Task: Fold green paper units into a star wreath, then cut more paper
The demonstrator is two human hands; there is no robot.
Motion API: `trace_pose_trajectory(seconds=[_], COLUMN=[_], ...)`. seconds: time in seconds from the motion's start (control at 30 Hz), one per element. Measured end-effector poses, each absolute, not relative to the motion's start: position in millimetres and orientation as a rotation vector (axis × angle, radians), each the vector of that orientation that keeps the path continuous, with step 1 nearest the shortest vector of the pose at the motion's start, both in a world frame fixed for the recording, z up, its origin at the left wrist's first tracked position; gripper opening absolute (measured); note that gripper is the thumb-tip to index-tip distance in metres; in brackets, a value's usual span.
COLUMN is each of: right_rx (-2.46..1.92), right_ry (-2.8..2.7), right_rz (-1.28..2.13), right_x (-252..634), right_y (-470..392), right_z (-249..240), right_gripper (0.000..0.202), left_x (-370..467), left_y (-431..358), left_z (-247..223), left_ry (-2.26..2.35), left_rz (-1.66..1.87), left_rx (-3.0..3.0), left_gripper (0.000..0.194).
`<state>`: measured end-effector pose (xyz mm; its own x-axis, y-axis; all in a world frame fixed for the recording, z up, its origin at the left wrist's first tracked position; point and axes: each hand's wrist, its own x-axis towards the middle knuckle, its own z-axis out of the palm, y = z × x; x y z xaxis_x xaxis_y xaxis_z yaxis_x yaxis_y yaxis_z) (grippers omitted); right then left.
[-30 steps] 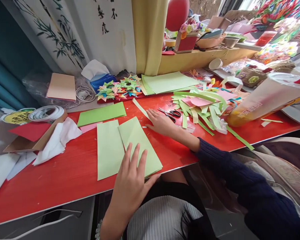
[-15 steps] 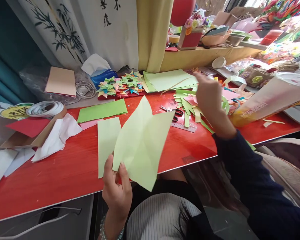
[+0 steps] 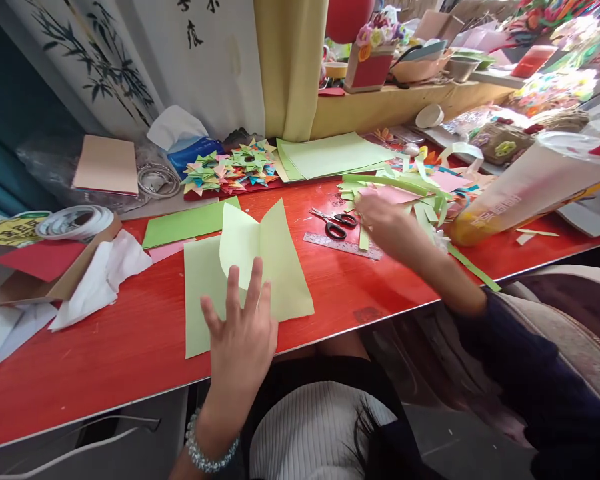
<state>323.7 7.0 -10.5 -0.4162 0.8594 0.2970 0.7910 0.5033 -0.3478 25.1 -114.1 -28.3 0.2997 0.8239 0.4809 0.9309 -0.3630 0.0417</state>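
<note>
My left hand (image 3: pixel 243 327) is over a creased light green sheet of paper (image 3: pixel 287 273), its fingers spread and stretched out. The sheet lies partly folded, with its left half curling up from the crease. Beneath its left side rests a flat pale green piece (image 3: pixel 197 313). My right hand (image 3: pixel 383 217) is at the near left side of a heap of paper strips (image 3: pixel 425 187). Its fingers are blurred, so I cannot make out whether they hold anything. Black-handled scissors (image 3: pixel 336 230) lie just left of it, above a clear ruler (image 3: pixel 343 247).
Bright green paper (image 3: pixel 190 223) lies behind the pale piece. Pale green sheets (image 3: pixel 340 155) and folded-paper star rings (image 3: pixel 230 167) are at the back. A tall drink cup (image 3: pixel 520 183) leans at the right. At the left stands a cardboard box (image 3: pixel 55 287) with tape rolls and tissue.
My left hand has let go of the creased sheet, which has come down onto the table. My right hand has moved left and nearer, from the back of the strips toward the scissors.
</note>
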Motion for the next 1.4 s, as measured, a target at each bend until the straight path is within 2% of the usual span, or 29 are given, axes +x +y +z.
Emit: trace_pose_trajectory(seconds=[0.03, 0.1, 0.17, 0.33, 0.47, 0.6, 0.67, 0.73, 0.83, 0.93, 1.03, 1.2, 1.27, 1.4], right_rx=[-1.323, -1.314, -1.236, -1.069, -1.144, -1.198, -1.258, -1.381, -1.519, -1.382, -1.379, -1.445, -1.438, -1.362], right_ry=[-2.383, -2.504, -2.595, -2.623, -2.616, -2.620, -2.516, -2.276, -1.761, -1.690, -1.964, -2.675, -2.744, -2.760], right_rz=[0.232, 0.170, 0.099, 0.269, 0.173, 0.219, 0.293, 0.291, 0.165, 0.092, 0.368, 0.349, 0.356, 0.259], right_x=[307.0, 282.2, 269.8, 273.6, 288.5, 306.7, 315.4, 319.7, 310.9, 284.3, 252.4, 224.8, 226.9, 239.8], right_y=[-3.4, -24.4, -45.4, -90.9, -118.2, -139.1, -146.4, -149.9, -142.7, -112.6, -65.8, -14.8, -9.6, 4.9], right_z=[-17.9, -31.2, -37.3, -31.0, -38.2, -41.4, -32.9, -17.8, 9.9, 28.2, 26.2, 2.4, -1.6, -5.9], right_gripper=[0.040, 0.046, 0.045, 0.046, 0.072, 0.073, 0.076, 0.070, 0.060, 0.058, 0.052, 0.038, 0.038, 0.045], left_x=[23.7, 20.6, 17.8, 11.6, 4.4, -1.4, -0.9, 3.8, 18.0, 34.3, 42.4, 35.2, 30.9, 28.5], left_y=[-110.5, -104.6, -101.1, -93.0, -66.6, -28.9, -17.4, -13.7, -16.5, -17.3, -7.0, 33.5, 48.8, 65.7], left_z=[-24.0, -17.5, -14.0, -7.5, 5.5, 9.0, 4.6, 0.3, 0.5, 9.8, 22.2, 26.4, 18.3, 0.0], left_ry=[-1.577, -1.548, -1.527, -1.435, -1.449, -1.782, -1.713, -1.601, -1.478, -1.304, -1.227, -1.319, -1.493, -1.813], left_rz=[-0.571, -0.478, -0.417, -0.257, -0.112, -0.101, -0.034, 0.066, 0.306, 0.446, 0.336, 0.200, 0.098, 0.093], left_rx=[-2.374, -2.416, -2.427, -2.522, -2.743, -2.902, -2.848, -2.882, -3.119, -3.187, -3.228, -3.328, -3.084, -2.784], left_gripper=[0.045, 0.032, 0.027, 0.040, 0.041, 0.041, 0.039, 0.049, 0.068, 0.065, 0.049, 0.041, 0.043, 0.062])
